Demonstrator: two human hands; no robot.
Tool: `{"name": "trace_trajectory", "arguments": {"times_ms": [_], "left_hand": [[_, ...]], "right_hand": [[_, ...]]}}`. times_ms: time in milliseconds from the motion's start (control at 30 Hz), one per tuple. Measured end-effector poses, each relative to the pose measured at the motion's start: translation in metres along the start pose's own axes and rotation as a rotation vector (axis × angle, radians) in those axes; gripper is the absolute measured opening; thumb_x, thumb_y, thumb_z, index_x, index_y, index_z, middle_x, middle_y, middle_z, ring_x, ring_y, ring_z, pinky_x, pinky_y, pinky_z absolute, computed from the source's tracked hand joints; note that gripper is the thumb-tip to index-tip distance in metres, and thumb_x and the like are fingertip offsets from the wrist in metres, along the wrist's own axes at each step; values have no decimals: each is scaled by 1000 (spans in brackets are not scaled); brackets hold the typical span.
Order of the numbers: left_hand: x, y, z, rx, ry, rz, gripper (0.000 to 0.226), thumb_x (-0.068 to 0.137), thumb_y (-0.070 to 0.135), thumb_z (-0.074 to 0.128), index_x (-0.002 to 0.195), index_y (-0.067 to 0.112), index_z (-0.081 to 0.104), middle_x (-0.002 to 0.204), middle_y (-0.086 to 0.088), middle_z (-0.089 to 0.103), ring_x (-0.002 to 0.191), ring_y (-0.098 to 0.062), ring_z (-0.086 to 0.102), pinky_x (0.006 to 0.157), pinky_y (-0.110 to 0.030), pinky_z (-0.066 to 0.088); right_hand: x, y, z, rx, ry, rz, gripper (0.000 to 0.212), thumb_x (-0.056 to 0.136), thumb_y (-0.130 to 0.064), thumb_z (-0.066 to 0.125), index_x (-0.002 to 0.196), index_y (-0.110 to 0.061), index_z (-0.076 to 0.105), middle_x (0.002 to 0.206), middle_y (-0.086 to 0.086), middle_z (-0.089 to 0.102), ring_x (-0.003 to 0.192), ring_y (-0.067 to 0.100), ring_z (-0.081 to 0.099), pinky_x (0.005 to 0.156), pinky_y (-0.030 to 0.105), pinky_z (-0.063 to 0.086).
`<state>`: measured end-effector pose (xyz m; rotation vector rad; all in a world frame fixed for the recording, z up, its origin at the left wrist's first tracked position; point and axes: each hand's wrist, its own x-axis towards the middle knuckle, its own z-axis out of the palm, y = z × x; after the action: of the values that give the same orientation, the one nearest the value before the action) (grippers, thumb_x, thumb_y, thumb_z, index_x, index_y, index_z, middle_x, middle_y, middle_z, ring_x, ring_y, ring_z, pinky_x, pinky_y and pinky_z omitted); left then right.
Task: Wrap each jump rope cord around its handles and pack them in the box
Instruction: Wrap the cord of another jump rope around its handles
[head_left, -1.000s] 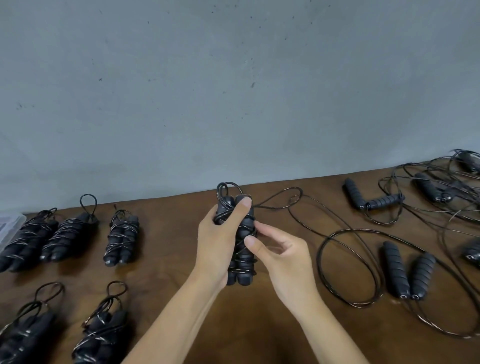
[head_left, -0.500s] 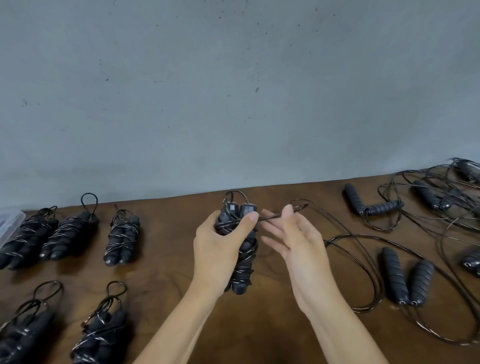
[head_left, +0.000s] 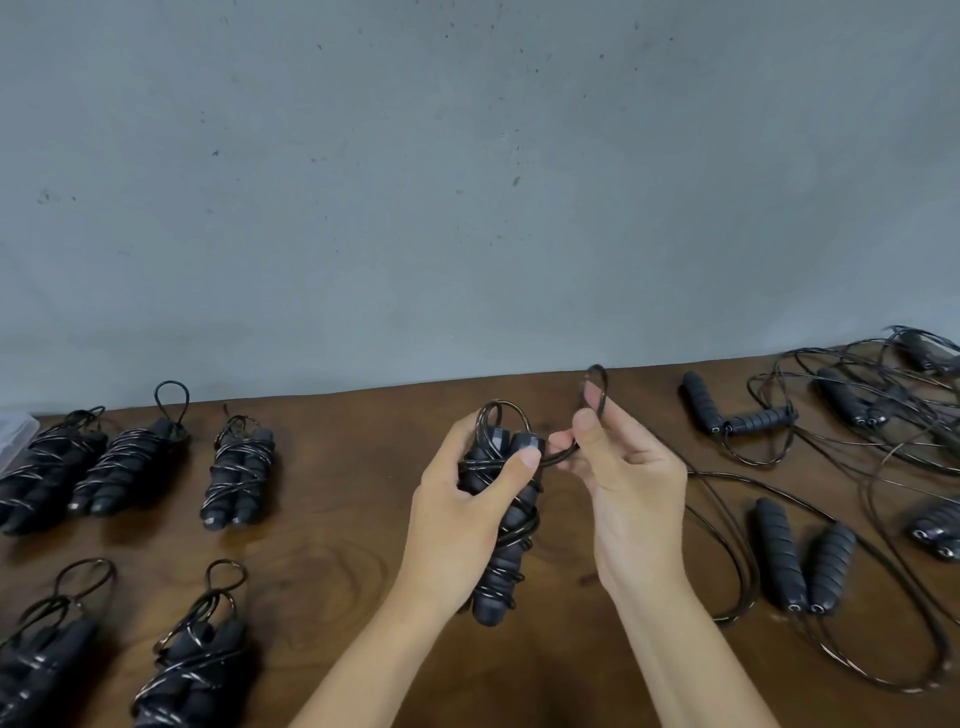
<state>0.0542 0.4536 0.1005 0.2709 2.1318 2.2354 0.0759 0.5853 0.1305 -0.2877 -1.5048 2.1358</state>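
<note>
The left hand (head_left: 470, 512) is gripping a pair of handles (head_left: 506, 525) upright above the table (head_left: 337, 561), thumb pressing on the wrapped cord (head_left: 511, 535). The right hand (head_left: 623, 486) is pinching the cord's end loop (head_left: 596, 387) just beside the handle tops, loop sticking up past the fingertips. Five wrapped ropes are lying at left: three in the far row (head_left: 140, 467), two nearer (head_left: 195, 670). Unwrapped ropes (head_left: 802, 556) w/ loose cords are lying at right. A clear box corner (head_left: 15, 434) is showing at the far left edge.
</note>
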Motion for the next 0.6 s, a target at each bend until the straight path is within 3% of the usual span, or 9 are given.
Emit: {"name": "trace_trajectory", "arguments": {"times_ms": [100, 167, 233, 300, 367, 467, 533, 600], "left_hand": [[2, -6, 0, -11, -6, -40, 56, 89, 54, 79, 140, 48, 58, 94, 12, 73, 85, -15, 68, 91, -59, 58], [3, -7, -2, 20, -9, -24, 66, 89, 55, 77, 148, 58, 47, 111, 15, 76, 103, -12, 72, 101, -52, 57], [3, -8, -3, 40, -10, 3, 69, 92, 50, 76, 151, 59, 42, 122, 17, 74, 112, -10, 71, 105, -48, 56], [3, -9, -4, 48, -14, 14, 71, 92, 50, 76, 153, 58, 40, 122, 19, 74, 110, -9, 72, 102, -49, 57], [2, -11, -3, 72, -17, 25, 71, 89, 57, 76, 150, 63, 40, 116, 14, 76, 100, -13, 72, 100, -54, 57], [2, -13, -3, 90, -13, 28, 68, 85, 62, 72, 145, 70, 40, 107, 6, 78, 90, -19, 67, 99, -56, 57], [2, -14, -4, 124, -16, 38, 67, 86, 63, 70, 144, 72, 39, 104, 8, 77, 89, -19, 67, 96, -56, 58], [2, -14, -4, 175, -25, 49, 65, 90, 61, 71, 143, 74, 36, 106, 6, 77, 86, -17, 64, 94, -56, 58]], "right_hand": [[8, -1, -3, -403, -63, -183, 34, 95, -19, 70, 129, -19, 70, 71, -3, 74, 77, 4, 69, 90, 25, 56], [11, -3, -6, -740, -160, -381, 35, 98, -28, 64, 132, -21, 68, 74, -11, 72, 80, 2, 68, 85, 14, 52], [14, -3, -10, -1025, -291, -640, 36, 98, -22, 64, 133, -15, 68, 80, -8, 70, 78, 6, 66, 76, 20, 56], [19, -4, -13, -1226, -424, -786, 38, 92, -3, 73, 130, -7, 69, 82, -2, 70, 81, 9, 68, 65, 25, 57], [23, -7, -14, -1363, -499, -814, 42, 84, 6, 77, 124, -5, 71, 77, 0, 66, 80, 15, 70, 56, 25, 53], [26, -15, -9, -1497, -539, -802, 33, 77, 5, 82, 107, -4, 73, 65, -1, 54, 64, 21, 61, 42, 28, 42], [26, -21, -6, -1567, -593, -819, 18, 79, 1, 81, 91, -6, 70, 59, -6, 39, 60, 20, 54, 43, 28, 32], [26, -29, -2, -1597, -677, -781, 21, 81, -1, 78, 77, -10, 60, 60, -12, 20, 59, 20, 49, 45, 28, 27]]}}
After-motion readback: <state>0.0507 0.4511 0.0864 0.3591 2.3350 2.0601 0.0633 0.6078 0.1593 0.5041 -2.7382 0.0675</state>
